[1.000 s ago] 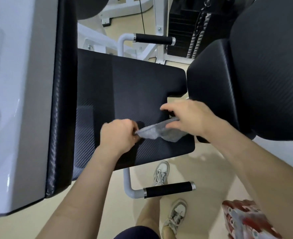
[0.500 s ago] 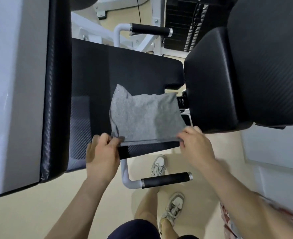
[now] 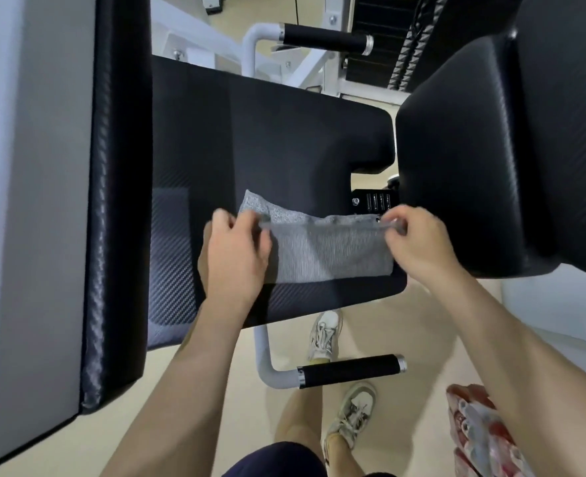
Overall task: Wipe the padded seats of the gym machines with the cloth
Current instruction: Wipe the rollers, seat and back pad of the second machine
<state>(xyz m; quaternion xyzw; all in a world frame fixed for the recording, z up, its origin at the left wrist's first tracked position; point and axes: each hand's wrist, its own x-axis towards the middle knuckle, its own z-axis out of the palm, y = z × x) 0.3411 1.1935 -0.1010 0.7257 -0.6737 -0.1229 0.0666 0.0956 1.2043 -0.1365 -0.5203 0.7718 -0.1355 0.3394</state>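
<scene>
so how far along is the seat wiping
Early on, it seems. Done: the grey cloth is on the black seat. In hand: left hand and right hand pinch its top corners, folding it. Left: wiping this seat and the pad alongside; no wiped streaks show.

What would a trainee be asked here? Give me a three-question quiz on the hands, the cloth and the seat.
1. True or false: both hands pinch the grey cloth by its upper edge.
2. The cloth lies on: A) the floor, B) the black padded seat, C) the black foam handle.
3. Which hand is nearer the large black pad beside the seat?

Key
1. True: the left hand and the right hand each grip one end of that edge.
2. B, near the seat's front edge.
3. The right hand.
</scene>
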